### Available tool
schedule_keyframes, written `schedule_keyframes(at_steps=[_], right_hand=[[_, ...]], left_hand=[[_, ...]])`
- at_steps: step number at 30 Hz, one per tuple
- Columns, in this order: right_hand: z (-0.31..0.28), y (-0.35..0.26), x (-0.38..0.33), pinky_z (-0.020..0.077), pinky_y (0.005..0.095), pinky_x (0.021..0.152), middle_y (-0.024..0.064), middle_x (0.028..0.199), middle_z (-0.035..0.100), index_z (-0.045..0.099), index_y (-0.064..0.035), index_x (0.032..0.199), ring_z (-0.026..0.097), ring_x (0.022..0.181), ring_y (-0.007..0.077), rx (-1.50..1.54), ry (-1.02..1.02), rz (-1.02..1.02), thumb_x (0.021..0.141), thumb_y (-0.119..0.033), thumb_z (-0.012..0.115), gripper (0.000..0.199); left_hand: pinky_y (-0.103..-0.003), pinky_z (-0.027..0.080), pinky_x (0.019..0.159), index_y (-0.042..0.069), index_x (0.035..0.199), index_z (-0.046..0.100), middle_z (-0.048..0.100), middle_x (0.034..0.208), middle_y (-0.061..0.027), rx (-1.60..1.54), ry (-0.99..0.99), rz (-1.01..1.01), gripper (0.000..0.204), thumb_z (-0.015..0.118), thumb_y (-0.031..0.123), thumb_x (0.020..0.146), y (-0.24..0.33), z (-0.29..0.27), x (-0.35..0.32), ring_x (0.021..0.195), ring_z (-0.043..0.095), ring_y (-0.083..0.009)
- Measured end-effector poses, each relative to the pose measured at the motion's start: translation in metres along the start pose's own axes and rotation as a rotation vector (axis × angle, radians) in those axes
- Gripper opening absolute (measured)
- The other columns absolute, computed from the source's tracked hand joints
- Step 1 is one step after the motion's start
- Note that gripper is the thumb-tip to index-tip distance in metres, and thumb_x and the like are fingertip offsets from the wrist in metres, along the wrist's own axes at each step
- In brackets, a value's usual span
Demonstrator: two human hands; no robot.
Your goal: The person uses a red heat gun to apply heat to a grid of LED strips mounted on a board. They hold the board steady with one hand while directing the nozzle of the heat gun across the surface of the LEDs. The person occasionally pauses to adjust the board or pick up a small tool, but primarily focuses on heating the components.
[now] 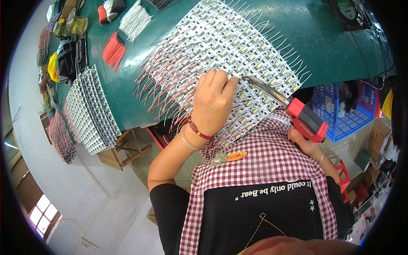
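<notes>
My left hand (214,102) rests over a large white sheet of small circuit boards (221,38), its fingers closed in a pinch; what they hold is too small to make out. My right hand (302,142) grips a red and black soldering gun (308,120). The gun's metal tip touches or hovers just above the sheet, close beside my left fingertips. Red and white wires (159,78) fringe the sheet's left side, and white wires stick out along its right side. The sheet lies on a green table (331,59) and reaches over its near edge.
Bundles of red wires (114,51) and white wires (135,21) lie at the far left. A stack of wired board sheets (91,110) overhangs the table's left end. A dark fan-like device (349,13) stands far right. Below are a blue crate (335,110) and a red stool (342,178).
</notes>
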State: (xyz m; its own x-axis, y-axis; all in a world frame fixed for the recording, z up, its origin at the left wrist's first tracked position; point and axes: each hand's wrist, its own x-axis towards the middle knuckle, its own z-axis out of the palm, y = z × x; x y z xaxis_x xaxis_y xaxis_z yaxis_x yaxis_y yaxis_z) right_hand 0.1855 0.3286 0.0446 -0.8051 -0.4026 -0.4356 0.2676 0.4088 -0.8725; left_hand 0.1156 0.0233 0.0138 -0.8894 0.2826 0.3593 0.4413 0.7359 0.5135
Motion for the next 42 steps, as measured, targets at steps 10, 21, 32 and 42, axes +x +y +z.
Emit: schedule_keyframes(at_steps=[10, 21, 32, 42], right_hand=[[0.003, -0.002, 0.010, 0.0445, 0.0291, 0.066, 0.0053, 0.071, 0.054, 0.054, -0.0023, 0.081, 0.054, 0.069, 0.0147, -0.093, 0.006, -0.139, 0.098, -0.019, 0.055, 0.024], [0.002, -0.003, 0.001, 0.0442, 0.0290, 0.066, 0.0060, 0.071, 0.054, 0.054, -0.0011, 0.081, 0.053, 0.069, 0.0148, 0.078, 0.018, 0.027, 0.098, -0.023, 0.056, 0.028], [0.002, 0.004, 0.006, 0.0450, 0.0289, 0.064, 0.0051, 0.073, 0.056, 0.057, -0.0013, 0.085, 0.054, 0.068, 0.0135, -0.050, 0.027, -0.116, 0.095, -0.015, 0.058, 0.017], [0.001, 0.013, -0.003, 0.0475, 0.0312, 0.064, 0.0043, 0.078, 0.062, 0.064, -0.0007, 0.093, 0.059, 0.071, 0.0147, 0.115, 0.061, -0.014, 0.089, -0.007, 0.064, 0.008]], left_hand=[[-0.035, 0.041, 0.067, 0.003, 0.091, 0.068, 0.046, 0.076, -0.0062, -0.003, 0.022, 0.032, 0.023, 0.064, -0.005, 0.069, -0.004, 0.001, 0.002, 0.073, 0.049, -0.0229], [-0.035, 0.041, 0.066, 0.004, 0.090, 0.067, 0.047, 0.076, -0.0061, -0.020, 0.030, 0.022, 0.024, 0.064, -0.007, 0.069, -0.005, 0.001, 0.003, 0.073, 0.049, -0.0234], [-0.036, 0.042, 0.065, 0.003, 0.089, 0.067, 0.047, 0.076, -0.0076, -0.057, 0.037, -0.015, 0.024, 0.064, -0.009, 0.068, -0.004, 0.000, 0.006, 0.072, 0.050, -0.0247], [-0.035, 0.040, 0.066, 0.006, 0.088, 0.068, 0.048, 0.076, -0.0053, 0.009, 0.014, -0.021, 0.023, 0.065, -0.006, 0.068, -0.003, -0.001, 0.006, 0.073, 0.050, -0.0223]])
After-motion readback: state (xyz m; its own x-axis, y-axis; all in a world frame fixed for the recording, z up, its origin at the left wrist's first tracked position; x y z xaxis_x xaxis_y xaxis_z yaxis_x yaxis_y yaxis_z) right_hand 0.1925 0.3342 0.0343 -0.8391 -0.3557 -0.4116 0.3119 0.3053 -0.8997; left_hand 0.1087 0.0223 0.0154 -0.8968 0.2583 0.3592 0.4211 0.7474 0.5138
